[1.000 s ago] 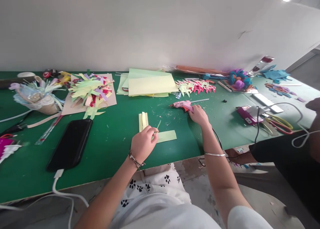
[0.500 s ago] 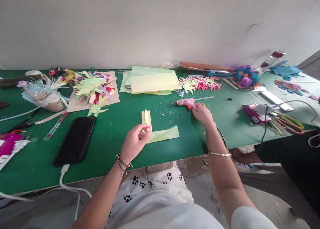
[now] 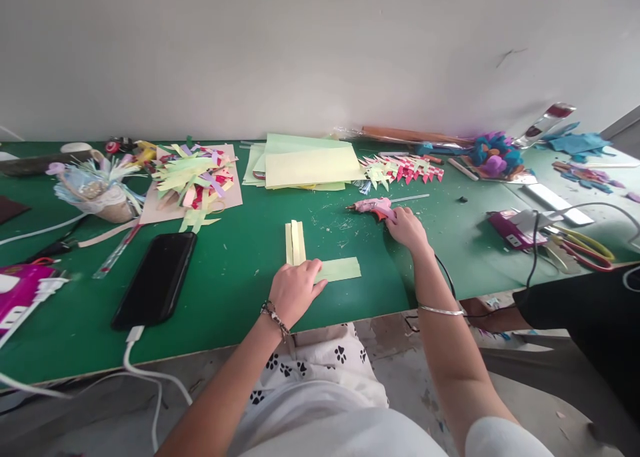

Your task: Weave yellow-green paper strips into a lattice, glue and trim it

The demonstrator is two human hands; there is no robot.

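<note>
My left hand [image 3: 296, 289] lies palm down, fingers spread, over the place where a pale yellow upright strip [image 3: 295, 241] meets a pale green strip [image 3: 342, 269] on the green table. Its fingertips press on the paper and cover the junction. Closed around the handle of a pink glue gun [image 3: 374, 206] is my right hand [image 3: 406, 228]. The gun lies on the table with its nozzle toward the left and a clear glue stick out of its back.
Paper sheets [image 3: 310, 165], a pile of cut strips [image 3: 195, 177] and red-white folded paper [image 3: 410, 169] lie along the back. A phone [image 3: 155, 280] is at left. Scissors [image 3: 583, 244] and a purple box [image 3: 513, 229] are at right, near another person's arm [image 3: 495, 317].
My left hand has moved right and down, from curled fingers beside the yellow strip to lying flat over the paper. The green strip now lies flatter. My right hand stays on the glue gun.
</note>
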